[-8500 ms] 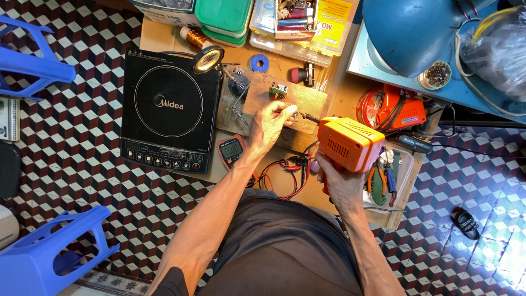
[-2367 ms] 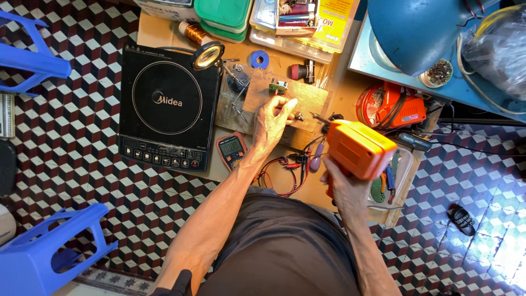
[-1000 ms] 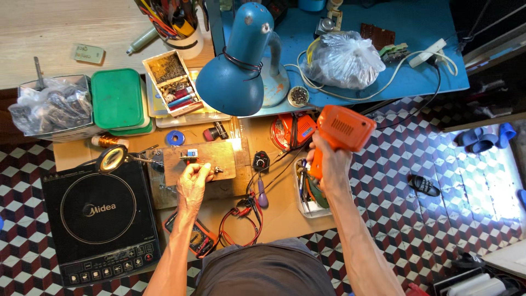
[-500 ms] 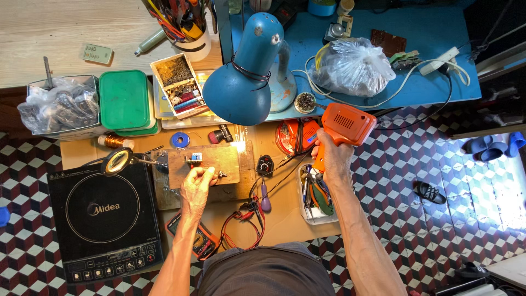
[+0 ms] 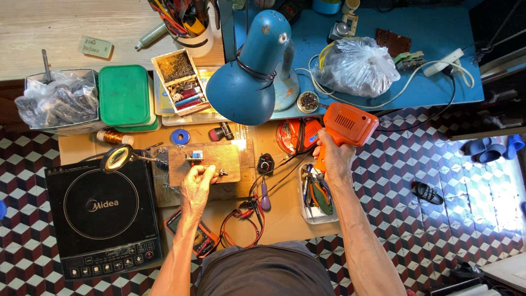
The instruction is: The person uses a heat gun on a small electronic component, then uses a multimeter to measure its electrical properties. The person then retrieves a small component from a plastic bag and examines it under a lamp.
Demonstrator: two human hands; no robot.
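A checkered tile floor surrounds a cluttered wooden counter (image 5: pixel 274 219). At far left sits a glossy black cooktop (image 5: pixel 101 211), with a round magnifier (image 5: pixel 116 158) at its top edge. The left hand (image 5: pixel 197 186) pinches a small part at the edge of a flat brown board (image 5: pixel 205 163); the work looks like fixing that part in place. The right hand (image 5: pixel 334 159) is closed around the grip of a boxy orange plastic soldering gun (image 5: pixel 346 125), lifted well clear of the board, below a blue metal lamp (image 5: pixel 249 82). Bringing its tip to the part would call for a steady aim.
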